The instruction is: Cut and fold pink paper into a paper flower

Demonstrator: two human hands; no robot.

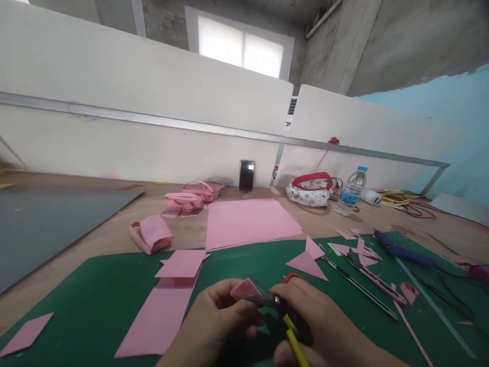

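My left hand (225, 316) pinches a small folded piece of pink paper (244, 289) between thumb and fingers. In my right hand (309, 311) is a pair of scissors (278, 304) with dark metal blades and red and yellow on the handles. The blades lie at the pink piece, close to my left fingertips; whether they are cutting through it I cannot tell. Both hands are above a green cutting mat (225, 262). To the left of my hands lie a long pink paper strip (156, 318) and a pink square (183, 263) overlapping its upper end.
Pink sheets (248, 221) lie behind the mat, with folded paper bags (153, 234) to their left. At right are paper scraps (309, 262), a pen (361, 288), a blue glue gun (401, 250) and its cable. Further back stand a phone (247, 175), a pouch (309, 191) and a water bottle (351, 191).
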